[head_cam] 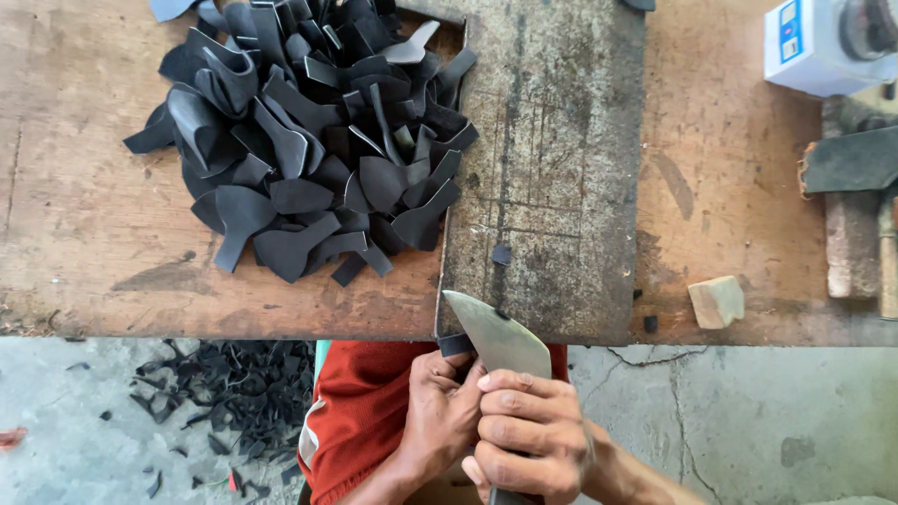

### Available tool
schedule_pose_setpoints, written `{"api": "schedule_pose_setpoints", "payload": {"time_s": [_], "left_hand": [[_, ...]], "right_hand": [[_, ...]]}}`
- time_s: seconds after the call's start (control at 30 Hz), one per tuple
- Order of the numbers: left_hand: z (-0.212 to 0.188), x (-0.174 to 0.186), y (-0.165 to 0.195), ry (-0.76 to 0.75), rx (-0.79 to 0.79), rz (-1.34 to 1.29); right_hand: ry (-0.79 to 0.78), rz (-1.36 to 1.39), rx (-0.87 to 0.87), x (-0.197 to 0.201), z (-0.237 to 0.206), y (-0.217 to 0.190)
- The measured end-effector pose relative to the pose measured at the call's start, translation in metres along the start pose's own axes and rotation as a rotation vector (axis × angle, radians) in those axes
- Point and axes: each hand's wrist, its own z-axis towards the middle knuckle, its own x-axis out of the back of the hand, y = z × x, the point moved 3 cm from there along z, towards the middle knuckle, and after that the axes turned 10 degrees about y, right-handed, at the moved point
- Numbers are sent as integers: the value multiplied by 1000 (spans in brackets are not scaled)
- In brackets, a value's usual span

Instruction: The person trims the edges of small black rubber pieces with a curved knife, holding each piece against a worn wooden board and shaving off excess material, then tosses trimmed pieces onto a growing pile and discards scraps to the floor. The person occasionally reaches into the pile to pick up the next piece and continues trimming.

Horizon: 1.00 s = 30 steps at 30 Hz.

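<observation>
My right hand (528,435) is clamped round a broad knife (500,339); my left hand (440,407) pinches a black rubber piece (456,344) at the cutting slab (547,168) edge. Cut pieces (309,131) heap left; slab bare ahead.

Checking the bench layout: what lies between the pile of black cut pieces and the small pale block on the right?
The head view shows the scored dark cutting slab between the pile and the pale block, then bare wooden bench.
</observation>
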Motion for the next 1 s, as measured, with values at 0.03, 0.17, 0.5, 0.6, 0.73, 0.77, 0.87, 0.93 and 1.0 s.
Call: {"api": "schedule_pose_setpoints", "payload": {"time_s": [0.03, 0.17, 0.5, 0.6, 0.73, 0.77, 0.87, 0.93, 1.0], "left_hand": [[-1, 1, -1, 3, 66, -26], [-6, 1, 1, -13, 116, -56], [-11, 0, 27, 43, 174, -22], [-11, -1, 34, 49, 231, 6], [-10, 8, 34, 81, 228, 95], [-10, 11, 34, 89, 149, 171], [-11, 16, 29, 92, 125, 143], [-9, 15, 26, 121, 204, 62], [-7, 13, 23, 195, 312, 2]], "right_hand": [[8, 18, 4, 0, 4, 4], [-47, -34, -66, 10, 21, 34], [101, -259, -300, 50, 6, 6], [109, -259, -276, 50, 1, 1], [86, -265, -224, 49, 0, 3], [89, -256, -208, 49, -1, 3], [94, -234, -192, 50, -4, 1], [99, -228, -205, 50, -7, -4], [112, -214, -179, 48, -9, -11]]}}
